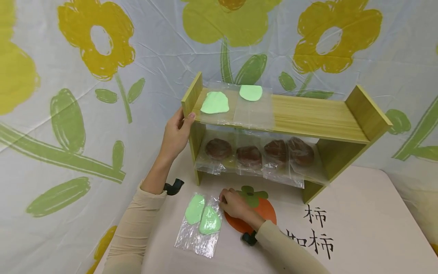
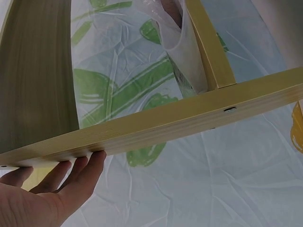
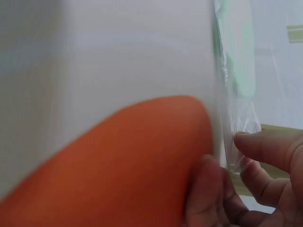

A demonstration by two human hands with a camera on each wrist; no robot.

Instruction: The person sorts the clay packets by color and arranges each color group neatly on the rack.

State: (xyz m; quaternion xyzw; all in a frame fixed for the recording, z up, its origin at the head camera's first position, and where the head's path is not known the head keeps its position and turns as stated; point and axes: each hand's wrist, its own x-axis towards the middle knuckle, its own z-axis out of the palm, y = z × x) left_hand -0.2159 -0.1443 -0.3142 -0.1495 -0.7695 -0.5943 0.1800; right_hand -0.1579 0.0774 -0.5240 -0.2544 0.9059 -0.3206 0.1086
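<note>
My left hand (image 1: 178, 131) grips the upper left side of a small wooden shelf (image 1: 308, 114); in the left wrist view its fingers (image 2: 90, 175) lie against the side panel. On the table, my right hand (image 1: 236, 203) pinches a corner of a clear plastic bag (image 3: 241, 142) between thumb and finger. That bag holds a flat pale green piece (image 1: 210, 220). Beside it lies another bagged green piece (image 1: 195, 209). Two more green pieces, one on the left (image 1: 215, 102) and one further right (image 1: 251, 93), lie in clear bags on the shelf's top board.
Several dark reddish-brown round lumps (image 1: 219, 148) in clear bags sit on the lower board. The table covering (image 1: 362, 224) bears a printed orange persimmon (image 1: 270, 213) and black characters (image 1: 316, 215). A flower-patterned cloth (image 1: 164, 49) hangs behind. Black straps (image 1: 174, 187) show at both wrists.
</note>
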